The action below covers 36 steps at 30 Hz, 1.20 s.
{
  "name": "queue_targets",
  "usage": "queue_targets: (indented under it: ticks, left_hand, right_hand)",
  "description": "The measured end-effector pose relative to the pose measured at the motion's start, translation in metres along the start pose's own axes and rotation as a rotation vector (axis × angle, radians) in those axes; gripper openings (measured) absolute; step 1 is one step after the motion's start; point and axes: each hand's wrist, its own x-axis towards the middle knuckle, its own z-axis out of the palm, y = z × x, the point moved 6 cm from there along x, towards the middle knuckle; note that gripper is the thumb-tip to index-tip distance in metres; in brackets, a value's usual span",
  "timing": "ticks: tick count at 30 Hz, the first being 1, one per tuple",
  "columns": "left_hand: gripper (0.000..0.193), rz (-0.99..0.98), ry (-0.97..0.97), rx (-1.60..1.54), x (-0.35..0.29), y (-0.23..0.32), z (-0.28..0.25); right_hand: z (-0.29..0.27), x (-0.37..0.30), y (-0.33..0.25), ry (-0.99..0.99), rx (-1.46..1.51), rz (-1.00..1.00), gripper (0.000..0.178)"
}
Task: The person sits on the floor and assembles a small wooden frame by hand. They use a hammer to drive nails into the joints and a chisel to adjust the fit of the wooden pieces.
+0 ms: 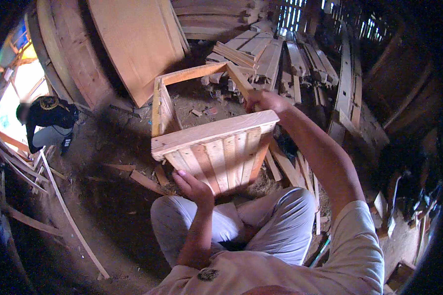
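Observation:
In front of my bent legs stands a wooden crate-like frame (214,132), tilted, with its upper side open. Several upright slats (230,160) make up the side nearest me, below a thick pale top rail. My right hand (266,101) is closed around the frame's right rail, reaching over from the right. At the lower left of the slatted side, my left hand (194,189) supports the frame, its thumb up against the wood and its other fingers partly hidden. No tool shows in either hand.
Stacked planks (261,51) lie behind the frame. Large wooden panels (133,44) lean at the back left. Offcuts (145,182) and a long thin strip (74,216) lie on the dirt floor. Another person (49,120) crouches at the far left near a bright opening.

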Motion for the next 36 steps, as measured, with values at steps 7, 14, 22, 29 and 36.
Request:
queue_targets:
  ticks: [7, 14, 22, 29, 36]
  left_hand:
    - [0.064, -0.001, -0.097, -0.312, 0.108, -0.03, 0.0]
    - [0.059, -0.107, -0.319, -0.52, 0.184, -0.005, 0.062]
    - [0.065, -0.115, -0.656, -0.396, 0.201, -0.021, 0.13]
    - [0.061, -0.117, -0.752, -0.291, 0.204, -0.055, 0.179]
    - [0.057, 0.109, -0.624, 0.074, 0.225, -0.079, 0.149]
  right_hand:
    - [0.062, -0.049, -0.104, 0.445, 1.077, 0.371, 0.016]
    - [0.093, -0.065, -0.118, 0.742, 1.241, 0.233, 0.02]
    - [0.14, -0.071, -0.094, 1.07, 1.187, 0.17, 0.021]
    - [0.156, -0.075, -0.075, 1.03, 1.136, 0.162, 0.027]
    - [0.151, -0.074, -0.064, 0.932, 0.974, 0.167, 0.042]
